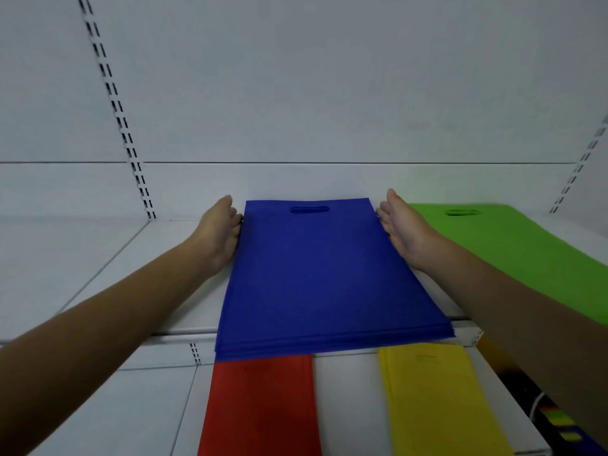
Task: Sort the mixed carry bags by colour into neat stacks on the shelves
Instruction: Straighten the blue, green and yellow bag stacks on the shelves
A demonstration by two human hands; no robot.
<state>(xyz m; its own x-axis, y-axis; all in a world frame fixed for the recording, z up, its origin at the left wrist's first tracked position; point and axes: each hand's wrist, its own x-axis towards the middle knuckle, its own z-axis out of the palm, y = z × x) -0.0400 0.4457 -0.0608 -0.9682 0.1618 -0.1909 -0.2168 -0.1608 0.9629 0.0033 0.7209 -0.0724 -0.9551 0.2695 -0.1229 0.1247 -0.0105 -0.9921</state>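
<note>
A stack of blue carry bags lies flat on the upper white shelf, handle cut-out toward the back wall, front edge overhanging the shelf lip. My left hand presses flat against the stack's left edge. My right hand presses against its right edge, fingers straight. Neither hand grips a bag. A green stack lies to the right on the same shelf. On the lower shelf sit a red stack and a yellow stack.
White back panel with slotted uprights at left and at far right. At the lower right corner lies a dark mixed pile with coloured stripes, partly hidden by my right forearm.
</note>
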